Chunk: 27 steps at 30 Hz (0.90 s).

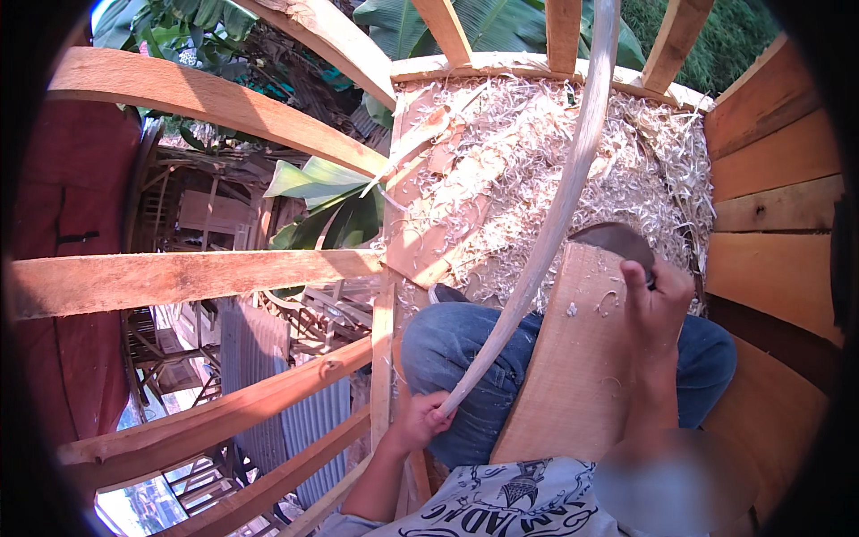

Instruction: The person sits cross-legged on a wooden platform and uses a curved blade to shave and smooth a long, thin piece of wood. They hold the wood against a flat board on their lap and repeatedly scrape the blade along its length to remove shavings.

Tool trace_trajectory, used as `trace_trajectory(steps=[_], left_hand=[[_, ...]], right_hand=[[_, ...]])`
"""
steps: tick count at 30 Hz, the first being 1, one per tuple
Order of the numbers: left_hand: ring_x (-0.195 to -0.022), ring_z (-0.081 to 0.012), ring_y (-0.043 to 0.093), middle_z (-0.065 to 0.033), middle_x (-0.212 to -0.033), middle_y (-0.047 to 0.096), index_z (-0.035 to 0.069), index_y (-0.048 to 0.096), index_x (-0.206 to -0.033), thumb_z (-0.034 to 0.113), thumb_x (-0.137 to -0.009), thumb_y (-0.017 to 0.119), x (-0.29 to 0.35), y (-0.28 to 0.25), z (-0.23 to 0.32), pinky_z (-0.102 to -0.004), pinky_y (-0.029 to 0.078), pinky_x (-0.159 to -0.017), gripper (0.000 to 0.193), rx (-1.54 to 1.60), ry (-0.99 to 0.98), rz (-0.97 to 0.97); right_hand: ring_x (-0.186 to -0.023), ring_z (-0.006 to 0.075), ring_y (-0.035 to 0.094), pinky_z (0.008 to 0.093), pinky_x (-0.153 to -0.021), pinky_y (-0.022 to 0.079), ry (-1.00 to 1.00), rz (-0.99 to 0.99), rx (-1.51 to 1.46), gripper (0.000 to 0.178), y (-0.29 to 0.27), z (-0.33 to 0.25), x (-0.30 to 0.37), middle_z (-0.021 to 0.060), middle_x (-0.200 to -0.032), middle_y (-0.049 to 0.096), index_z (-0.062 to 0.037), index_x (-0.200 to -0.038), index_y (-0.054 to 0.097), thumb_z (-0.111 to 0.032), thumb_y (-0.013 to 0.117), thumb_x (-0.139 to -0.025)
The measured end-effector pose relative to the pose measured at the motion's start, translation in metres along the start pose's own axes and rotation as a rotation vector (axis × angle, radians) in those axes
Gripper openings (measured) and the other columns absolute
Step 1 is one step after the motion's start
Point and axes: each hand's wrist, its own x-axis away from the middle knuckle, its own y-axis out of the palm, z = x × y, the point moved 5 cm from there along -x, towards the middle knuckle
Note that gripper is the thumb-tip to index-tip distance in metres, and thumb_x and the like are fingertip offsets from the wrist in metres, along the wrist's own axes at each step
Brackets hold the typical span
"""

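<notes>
A long, pale, slightly curved wooden pole (565,201) runs from near my lap up past the far railing. My left hand (422,421) is closed around its near end. In my right hand (660,304), closed on the handle, is a knife with a broad dark blade (616,239). That blade lies just beyond the far end of a wide wooden board (573,367), to the right of the pole. The board slants over my lap between my knees, with a few shavings on it. Much of the knife's handle is hidden by my fingers.
Curled wood shavings (528,161) cover the floor ahead. Wooden slats (206,273) form an open railing at left and far side; a plank wall (774,206) stands at right. Green leaves (327,192) poke in at left, near a thin wooden strip (416,139).
</notes>
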Motion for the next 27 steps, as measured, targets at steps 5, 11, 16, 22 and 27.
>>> trace_trajectory(steps=[5, 11, 16, 22, 27], left_hand=[[-0.047, -0.0077, 0.039, -0.001, -0.055, 0.042, 0.002, 0.052, -0.078, 0.078, -0.081, 0.04, -0.004, -0.002, 0.002, -0.0231, 0.027, -0.042, 0.077, -0.058, 0.02, 0.019], [-0.051, -0.0063, 0.035, 0.0017, -0.064, 0.039, 0.003, 0.049, -0.079, 0.07, -0.083, 0.051, -0.001, -0.007, -0.016, -0.0216, 0.027, -0.044, 0.067, 0.103, -0.036, -0.016], [-0.051, -0.006, 0.034, 0.0024, -0.064, 0.038, 0.004, 0.048, -0.079, 0.068, -0.083, 0.053, -0.004, -0.003, 0.0, -0.0217, 0.027, -0.044, 0.064, 0.126, -0.053, -0.067], [-0.052, -0.006, 0.035, 0.0026, -0.064, 0.038, 0.004, 0.048, -0.079, 0.066, -0.084, 0.053, -0.004, -0.003, 0.004, -0.0217, 0.027, -0.044, 0.063, 0.084, -0.039, -0.09], [-0.049, -0.0055, 0.036, 0.0015, -0.06, 0.041, 0.003, 0.05, -0.079, 0.073, -0.081, 0.051, -0.006, -0.001, 0.004, -0.0208, 0.025, -0.042, 0.07, 0.024, -0.024, -0.06]], right_hand=[[-0.042, 0.0258, 0.046, 0.036, -0.042, 0.033, -0.125, -0.037, -0.032, 0.058, -0.021, -0.013, -0.015, 0.0088, -0.049, 0.045, -0.0039, -0.057, 0.05, -0.055, 0.069, -0.077], [-0.038, 0.021, 0.049, 0.0333, -0.038, 0.037, -0.446, -0.454, -0.112, 0.059, 0.033, -0.076, 0.058, 0.0039, -0.046, 0.042, -0.0107, -0.051, 0.044, -0.059, 0.071, -0.07], [-0.037, 0.0203, 0.047, 0.0324, -0.037, 0.036, -0.464, -0.38, -0.01, 0.061, 0.034, -0.077, 0.052, 0.0023, -0.044, 0.04, -0.0123, -0.05, 0.041, -0.063, 0.07, -0.067], [-0.037, 0.0199, 0.045, 0.0324, -0.038, 0.034, -0.465, -0.296, 0.052, 0.062, 0.032, -0.071, 0.046, 0.0023, -0.044, 0.04, -0.0128, -0.049, 0.04, -0.064, 0.071, -0.065], [-0.04, 0.0235, 0.048, 0.0346, -0.041, 0.034, -0.253, -0.158, -0.015, 0.059, 0.024, -0.047, 0.034, 0.0057, -0.046, 0.044, -0.0067, -0.053, 0.048, -0.058, 0.071, -0.072]])
